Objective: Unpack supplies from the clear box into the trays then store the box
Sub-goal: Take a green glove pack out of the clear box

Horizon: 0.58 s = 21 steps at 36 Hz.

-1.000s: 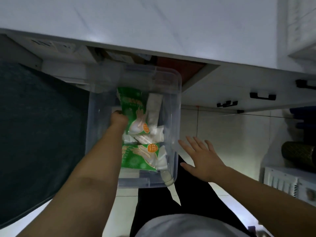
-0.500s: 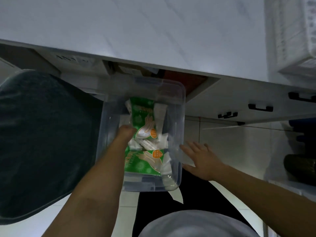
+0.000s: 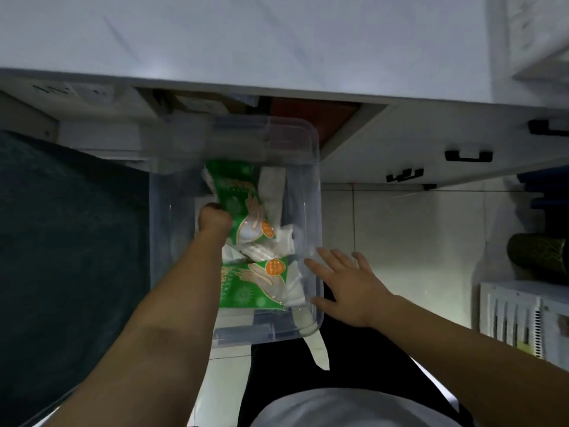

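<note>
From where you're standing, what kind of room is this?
Probably a kitchen or utility room, though the light is dim. A pale countertop runs above white cabinet drawers with black handles, the floor is glossy tile, and a clear box holds green glove packets.

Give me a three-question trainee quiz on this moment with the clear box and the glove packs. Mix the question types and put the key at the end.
1. True or false: the left hand is inside the clear box, closed on the upper green pack.
2. Multiple choice: the right hand is
A. holding a white packet
B. open, fingers spread, at the box's right wall
C. on a drawer handle
3. Fill in: a second green pack lies ____ the camera than the first.

Key
1. true
2. B
3. nearer
</note>
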Each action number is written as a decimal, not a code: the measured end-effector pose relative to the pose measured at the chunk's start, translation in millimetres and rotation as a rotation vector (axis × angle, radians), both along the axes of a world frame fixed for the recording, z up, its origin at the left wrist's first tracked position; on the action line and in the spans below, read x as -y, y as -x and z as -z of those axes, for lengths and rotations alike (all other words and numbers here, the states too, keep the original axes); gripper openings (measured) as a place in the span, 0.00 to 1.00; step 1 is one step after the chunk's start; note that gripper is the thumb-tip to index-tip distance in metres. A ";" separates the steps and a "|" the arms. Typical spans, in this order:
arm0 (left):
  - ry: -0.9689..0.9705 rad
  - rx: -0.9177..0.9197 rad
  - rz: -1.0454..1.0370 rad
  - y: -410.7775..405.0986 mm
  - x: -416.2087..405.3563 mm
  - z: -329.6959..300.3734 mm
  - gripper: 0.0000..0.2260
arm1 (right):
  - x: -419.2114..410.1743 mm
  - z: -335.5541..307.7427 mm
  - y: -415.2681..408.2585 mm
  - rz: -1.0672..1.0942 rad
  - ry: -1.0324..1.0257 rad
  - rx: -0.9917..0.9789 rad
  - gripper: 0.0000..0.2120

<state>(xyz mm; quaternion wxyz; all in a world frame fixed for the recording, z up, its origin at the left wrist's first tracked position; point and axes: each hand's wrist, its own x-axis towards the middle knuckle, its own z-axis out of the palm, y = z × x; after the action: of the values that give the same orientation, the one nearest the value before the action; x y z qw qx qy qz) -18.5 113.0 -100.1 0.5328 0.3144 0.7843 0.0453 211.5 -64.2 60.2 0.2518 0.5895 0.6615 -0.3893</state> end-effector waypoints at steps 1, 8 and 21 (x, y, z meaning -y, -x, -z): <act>-0.001 0.029 -0.022 -0.5 4.5 -10.7 0.17 | -2.4 -3.6 -1.9 0.009 -0.009 -0.004 0.36; -0.109 0.151 -0.141 9.3 49.0 -94.1 0.17 | -32.2 -47.4 -3.4 0.286 0.009 -0.158 0.37; -0.296 0.718 -0.300 21.0 101.6 -282.8 0.19 | -87.7 -151.3 -21.5 1.264 0.195 -0.764 0.22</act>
<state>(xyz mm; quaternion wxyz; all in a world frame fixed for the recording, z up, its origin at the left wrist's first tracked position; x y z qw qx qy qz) -39.5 11.4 182.7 0.7091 0.2340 0.5708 0.3414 233.0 23.5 211.4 -0.2164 0.6560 0.2002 -0.6948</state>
